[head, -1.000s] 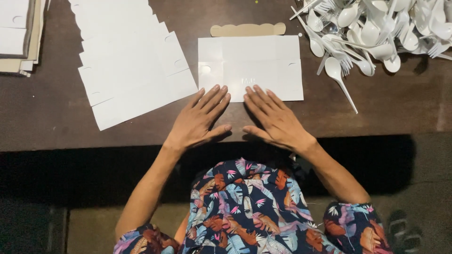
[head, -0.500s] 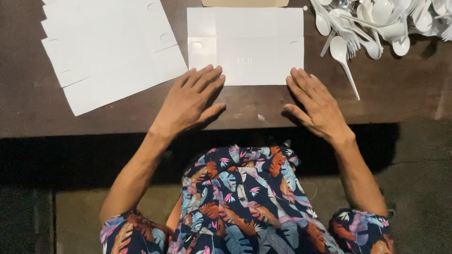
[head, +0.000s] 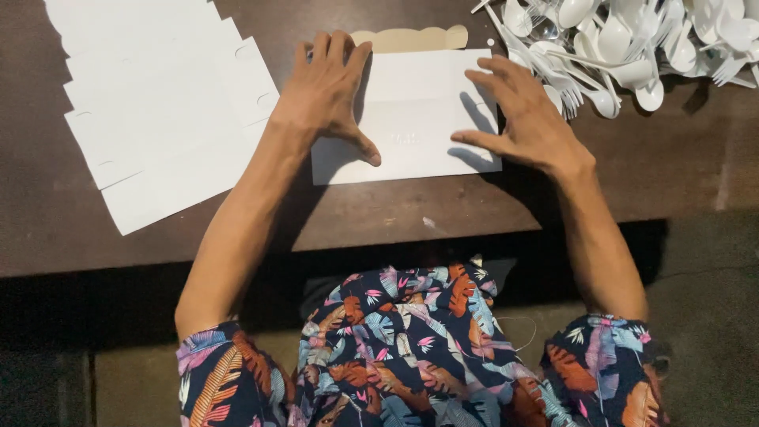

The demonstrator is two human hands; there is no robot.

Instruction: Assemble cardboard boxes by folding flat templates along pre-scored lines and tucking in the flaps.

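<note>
A flat white folded paper sheet point(head: 419, 119) lies on the dark brown table point(head: 379, 213), with a tan scalloped card edge point(head: 419, 38) showing above it. My left hand point(head: 326, 88) rests spread on the sheet's left part, thumb pointing right. Over the sheet's right edge my right hand point(head: 526, 119) is pressed down with fingers apart. Neither hand grips anything.
A fanned stack of white paper blanks point(head: 158, 111) lies to the left. A heap of white plastic spoons and forks point(head: 632, 39) fills the upper right. The table's front edge runs just above my patterned lap point(head: 411, 348).
Both hands have moved forward from the table's near part onto the white sheet. The view has shifted, so the sheet sits lower in the frame.
</note>
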